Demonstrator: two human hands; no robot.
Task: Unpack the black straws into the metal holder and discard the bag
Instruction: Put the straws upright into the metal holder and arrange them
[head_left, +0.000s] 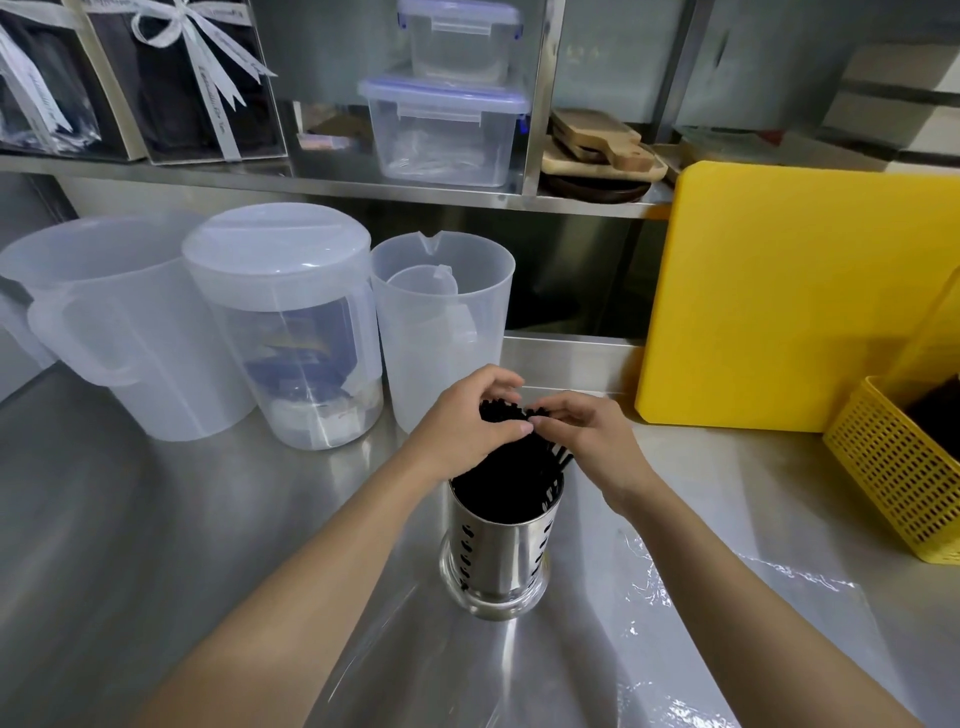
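The brushed steel desk (156, 519) fills the lower frame. At right a smooth yellow cutting board (779, 291) leans upright. Left of centre, a lidded translucent pitcher (291, 332) carries a blue label, its print too blurred to read. A clear crinkled bag (727, 613) lies flat at lower right. The perforated metal holder (498, 561) stands at centre, packed with black straws (511, 467). Left hand (467, 415) and right hand (587, 431) curl around the straw tops, fingertips touching.
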